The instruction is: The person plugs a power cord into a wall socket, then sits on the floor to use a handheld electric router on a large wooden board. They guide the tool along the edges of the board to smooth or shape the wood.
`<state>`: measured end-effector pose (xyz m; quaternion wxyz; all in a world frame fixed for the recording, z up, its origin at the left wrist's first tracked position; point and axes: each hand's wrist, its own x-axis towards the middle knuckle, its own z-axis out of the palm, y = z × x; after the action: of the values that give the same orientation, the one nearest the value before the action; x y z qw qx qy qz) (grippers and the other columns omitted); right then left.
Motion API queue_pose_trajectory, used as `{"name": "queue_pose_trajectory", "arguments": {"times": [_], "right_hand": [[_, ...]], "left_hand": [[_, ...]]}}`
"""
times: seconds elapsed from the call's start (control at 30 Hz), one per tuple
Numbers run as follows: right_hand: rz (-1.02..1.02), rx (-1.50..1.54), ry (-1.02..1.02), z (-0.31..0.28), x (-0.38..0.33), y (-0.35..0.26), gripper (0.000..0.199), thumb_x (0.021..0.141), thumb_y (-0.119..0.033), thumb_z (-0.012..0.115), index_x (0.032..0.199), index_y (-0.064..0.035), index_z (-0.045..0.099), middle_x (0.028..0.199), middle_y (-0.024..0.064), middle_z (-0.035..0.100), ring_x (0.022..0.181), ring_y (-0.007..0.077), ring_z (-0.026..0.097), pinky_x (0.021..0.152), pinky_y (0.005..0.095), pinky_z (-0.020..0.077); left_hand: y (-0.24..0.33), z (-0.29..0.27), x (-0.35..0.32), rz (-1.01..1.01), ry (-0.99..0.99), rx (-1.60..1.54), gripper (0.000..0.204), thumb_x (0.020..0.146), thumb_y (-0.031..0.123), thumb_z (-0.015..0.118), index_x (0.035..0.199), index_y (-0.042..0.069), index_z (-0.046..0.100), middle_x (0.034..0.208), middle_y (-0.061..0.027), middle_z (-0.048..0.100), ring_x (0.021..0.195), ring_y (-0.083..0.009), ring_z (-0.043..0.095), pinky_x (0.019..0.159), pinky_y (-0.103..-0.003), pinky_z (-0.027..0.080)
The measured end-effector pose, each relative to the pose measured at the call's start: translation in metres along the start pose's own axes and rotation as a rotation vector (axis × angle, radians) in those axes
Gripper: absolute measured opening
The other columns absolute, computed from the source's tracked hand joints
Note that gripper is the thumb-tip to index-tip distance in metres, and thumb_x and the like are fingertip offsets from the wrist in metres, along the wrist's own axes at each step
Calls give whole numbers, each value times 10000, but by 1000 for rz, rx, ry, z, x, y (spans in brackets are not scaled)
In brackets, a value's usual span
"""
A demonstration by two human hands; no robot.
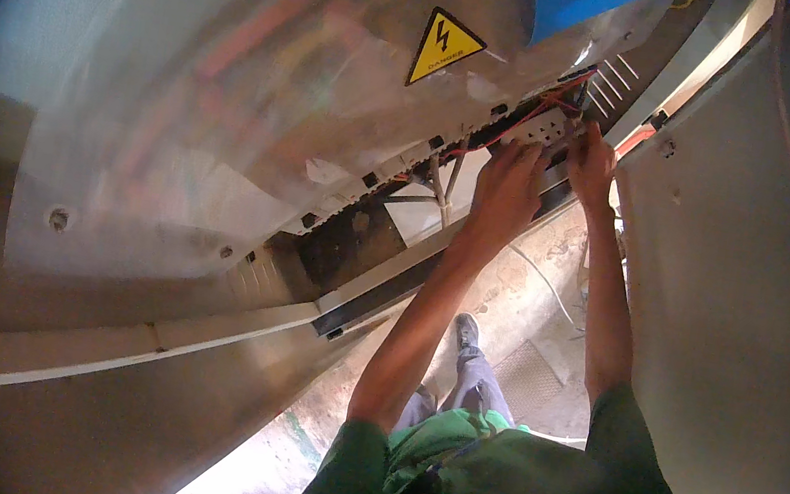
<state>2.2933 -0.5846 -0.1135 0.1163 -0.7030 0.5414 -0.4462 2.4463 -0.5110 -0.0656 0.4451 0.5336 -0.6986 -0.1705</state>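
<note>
Both my arms reach forward into the lower part of an open electrical cabinet. My left hand [509,184] is closed, its fingers bent down beside a pale panel with dark holes [545,130] that looks like a socket strip. Close by on the right, my right hand [591,169] is closed too, thumb and fingers drawn together at the panel's right end. Whatever the fingertips grip is hidden or too small to make out. Red wires [559,98] run along the cabinet just beyond my hands.
A clear plastic cover [231,123] with a yellow warning triangle [445,49] spans the cabinet front. Grey cables [445,193] hang behind its lower edge. The open cabinet door [732,294] stands at my right. A metal sill [386,271] crosses below my left forearm.
</note>
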Motion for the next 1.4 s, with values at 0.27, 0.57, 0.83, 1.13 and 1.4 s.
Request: {"name": "queue_pose_trajectory", "arguments": {"times": [0.27, 0.57, 0.83, 1.13, 1.4], "right_hand": [[-25, -12, -117, 5, 23, 16, 239, 793, -145, 538, 1009, -44, 540, 728, 238, 601, 703, 432, 580, 605, 496, 466], [-3, -134, -70, 18, 28, 23, 219, 779, -147, 572, 984, -77, 599, 688, 214, 597, 664, 407, 588, 578, 472, 464], [110, -234, -44, 23, 20, 20, 260, 773, -244, 608, 992, -105, 611, 748, 214, 623, 709, 403, 607, 636, 488, 492], [212, 380, -21, -62, 18, -35, 264, 823, -127, 624, 1061, -13, 607, 877, 81, 657, 793, 133, 599, 715, 285, 467], [-228, 16, 554, -215, -162, -264, 265, 797, -51, 635, 1048, 19, 583, 956, 138, 622, 863, 201, 609, 743, 274, 466]], "left_hand": [[-6, 12, 10, -57, 85, -14, 160, 835, 50, 511, 964, -31, 560, 908, -219, 575, 833, -374, 570, 712, -447, 468], [-18, 30, 14, -33, 189, 14, 250, 832, 23, 493, 1069, -32, 551, 999, -227, 587, 914, -375, 574, 772, -441, 472], [-26, 28, -16, -185, -12, 141, 283, 855, 69, 497, 1118, -23, 542, 948, -211, 579, 908, -363, 563, 786, -427, 453], [-1, 5, -72, -28, 71, 207, 442, 852, 134, 548, 1251, -16, 436, 1189, -215, 499, 1122, -365, 451, 967, -448, 347], [93, 19, -119, 294, -38, -234, 365, 802, 35, 591, 1160, 15, 525, 1133, -173, 536, 1070, -332, 493, 940, -415, 372]]}}
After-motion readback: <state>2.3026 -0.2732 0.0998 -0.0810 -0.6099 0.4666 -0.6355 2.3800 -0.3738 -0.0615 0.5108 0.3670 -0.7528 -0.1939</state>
